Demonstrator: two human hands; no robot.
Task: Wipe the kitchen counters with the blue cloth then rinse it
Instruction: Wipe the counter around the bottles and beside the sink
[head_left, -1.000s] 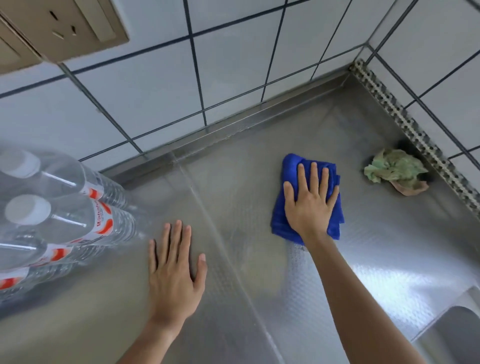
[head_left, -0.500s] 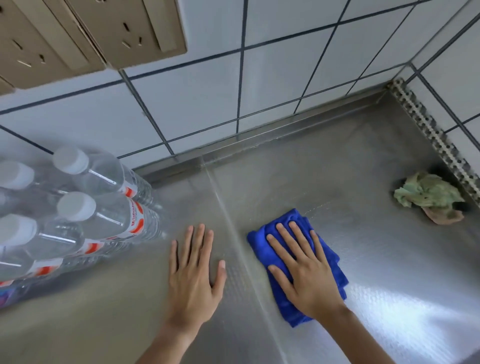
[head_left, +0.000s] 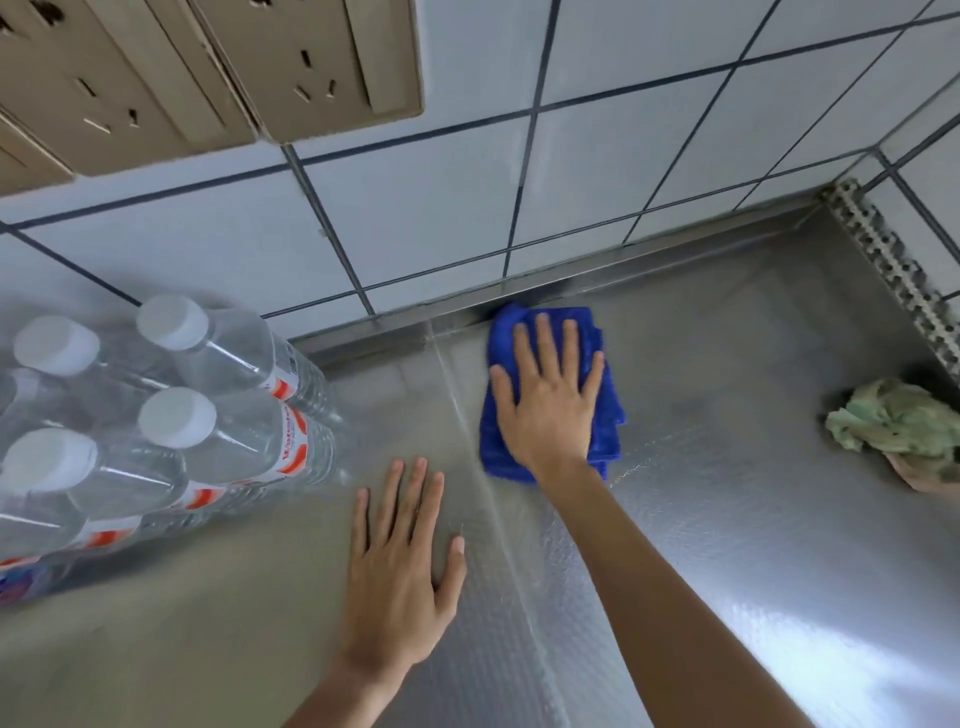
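The folded blue cloth (head_left: 605, 431) lies flat on the stainless steel counter (head_left: 727, 519), its far edge against the raised back lip under the tiled wall. My right hand (head_left: 548, 400) presses down on the cloth with straight, spread fingers and covers most of it. My left hand (head_left: 402, 566) rests palm down on the bare counter, nearer to me and to the left of the cloth, fingers straight and holding nothing.
A shrink-wrapped pack of water bottles (head_left: 156, 415) stands on the counter at the left. A crumpled green rag (head_left: 898, 426) lies by the right wall. Beige wall sockets (head_left: 208, 67) hang above the bottles. A perforated metal strip (head_left: 893, 270) lines the right corner.
My right hand has pushed the blue cloth away from me, from the middle of the counter up to the back lip. The left hand stays planted on the counter.
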